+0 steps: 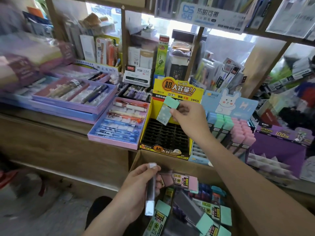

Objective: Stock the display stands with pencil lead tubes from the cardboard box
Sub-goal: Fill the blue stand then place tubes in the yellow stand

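Here, right hand (188, 119) pinching green-capped tube (167, 110), over yellow stand (146, 120)

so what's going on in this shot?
A person is restocking a shop shelf. Their right-hand grip pinches a green-capped lead tube above the yellow display stand, whose visible black slots look empty. The left-hand grip holds a white-capped tube over the open cardboard box, which has more tubes in it. The rabbit stand to the right holds pastel-capped tubes.
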